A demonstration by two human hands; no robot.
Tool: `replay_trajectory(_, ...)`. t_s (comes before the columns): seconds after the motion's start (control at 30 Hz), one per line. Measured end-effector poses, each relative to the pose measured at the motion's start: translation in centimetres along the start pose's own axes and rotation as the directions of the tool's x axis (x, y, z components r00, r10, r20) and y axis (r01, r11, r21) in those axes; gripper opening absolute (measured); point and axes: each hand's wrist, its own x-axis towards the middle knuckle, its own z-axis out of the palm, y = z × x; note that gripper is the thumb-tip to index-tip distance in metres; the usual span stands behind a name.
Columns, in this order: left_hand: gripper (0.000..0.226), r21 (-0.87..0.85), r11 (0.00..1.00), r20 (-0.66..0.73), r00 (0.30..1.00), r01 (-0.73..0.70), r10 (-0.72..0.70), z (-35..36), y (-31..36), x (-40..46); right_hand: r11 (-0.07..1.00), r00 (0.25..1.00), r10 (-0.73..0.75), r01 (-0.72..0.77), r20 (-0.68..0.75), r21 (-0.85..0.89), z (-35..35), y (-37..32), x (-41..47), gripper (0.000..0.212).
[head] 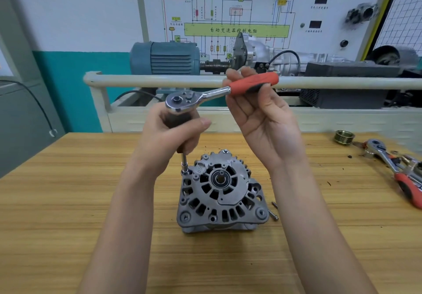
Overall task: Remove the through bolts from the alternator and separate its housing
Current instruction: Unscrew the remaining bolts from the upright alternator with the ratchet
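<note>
The grey alternator [221, 193] stands on the wooden table [68, 202], bearing face up. A ratchet wrench [201, 96] with a red handle sits on a long extension bar whose socket [184, 168] meets a bolt at the housing's upper left edge. My left hand [171, 136] grips the extension bar just under the ratchet head. My right hand [260, 120] pinches the red handle between thumb and fingertips. One bolt head [225, 151] shows at the housing's top edge. Two loose bolts [274, 211] lie on the table right of the alternator.
A second red-handled ratchet [397, 172] and several sockets lie at the table's right edge, with a grooved pulley [344, 137] behind them. Beyond the table runs a pale rail [159, 81] in front of a training bench with a blue motor [164, 58].
</note>
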Motion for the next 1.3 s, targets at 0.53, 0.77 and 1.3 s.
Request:
replay_trajectory(0.53, 0.029, 0.046, 0.999, -0.204, 0.979, -0.016, 0.025, 0.9, -0.3, 0.2, 0.992, 0.998, -0.050, 0.055, 0.048, -0.112, -0.4, -0.9, -0.2, 0.030)
replay_trajectory(0.77, 0.031, -0.029, 1.000, -0.070, 0.998, -0.005, 0.003, 0.4, 0.0, 0.1, 0.994, 0.990, -0.056, 0.068, 0.131, -0.088, -0.4, -1.0, -0.3, 0.028)
replay_trajectory(1.3, 0.027, -0.036, 0.998, -0.004, 0.999, 0.043, -0.043, 0.1, -0.2, 0.1, 1.000, 1.000, -0.013, 0.013, 0.006, 0.023, -0.3, 0.1, 0.1, 0.029)
